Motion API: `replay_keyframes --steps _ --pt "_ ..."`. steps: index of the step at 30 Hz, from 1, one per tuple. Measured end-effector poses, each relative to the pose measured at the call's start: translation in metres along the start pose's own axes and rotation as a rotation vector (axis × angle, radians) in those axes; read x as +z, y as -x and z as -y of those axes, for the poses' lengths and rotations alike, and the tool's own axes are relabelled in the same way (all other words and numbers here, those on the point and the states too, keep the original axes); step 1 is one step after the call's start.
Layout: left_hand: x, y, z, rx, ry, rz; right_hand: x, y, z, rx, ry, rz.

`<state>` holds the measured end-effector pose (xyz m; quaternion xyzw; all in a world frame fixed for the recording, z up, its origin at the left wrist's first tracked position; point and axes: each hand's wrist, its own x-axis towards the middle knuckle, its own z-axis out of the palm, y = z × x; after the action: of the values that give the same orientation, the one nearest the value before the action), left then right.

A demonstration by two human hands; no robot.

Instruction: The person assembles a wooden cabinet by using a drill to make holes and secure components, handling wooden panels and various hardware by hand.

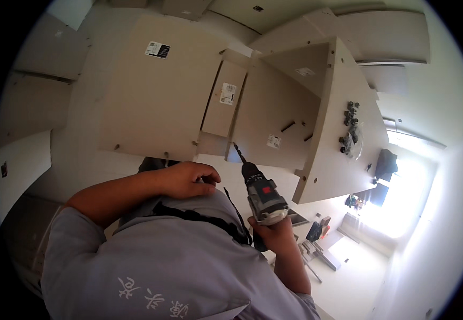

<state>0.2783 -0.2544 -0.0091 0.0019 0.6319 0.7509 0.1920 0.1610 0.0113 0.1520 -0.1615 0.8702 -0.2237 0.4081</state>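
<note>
My right hand (274,232) grips a cordless drill (266,197), dark with a red mark and a silver-grey rear. Its long bit points up and left, with the tip by the near edge of the cabinet boards. In front of my waist, my left hand (189,180) is loosely curled, palm side hidden; whatever it holds, if anything, does not show. Beyond it lies a large beige panel (157,101) with a label and small fittings along its near edge. A narrow labelled board (225,98) joins it to an open box-shaped cabinet (279,117) on the right.
Several dark fittings (350,114) and a clear plastic bag (355,143) rest on the cabinet's right side panel (332,165). More panels (386,34) lie at the far right and on the left (45,50). Offcuts and tools (317,250) litter the floor at right, near a bright window (402,197).
</note>
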Motion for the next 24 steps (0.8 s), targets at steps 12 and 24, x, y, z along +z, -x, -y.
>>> replay_keyframes --steps 12,24 --pt "-0.005 -0.006 -0.014 0.033 0.137 -0.183 -0.005 -0.007 0.031 0.012 -0.018 -0.053" --pt "-0.003 0.000 0.013 0.013 0.248 -0.255 0.001 -0.011 0.039 0.053 -0.125 -0.083"
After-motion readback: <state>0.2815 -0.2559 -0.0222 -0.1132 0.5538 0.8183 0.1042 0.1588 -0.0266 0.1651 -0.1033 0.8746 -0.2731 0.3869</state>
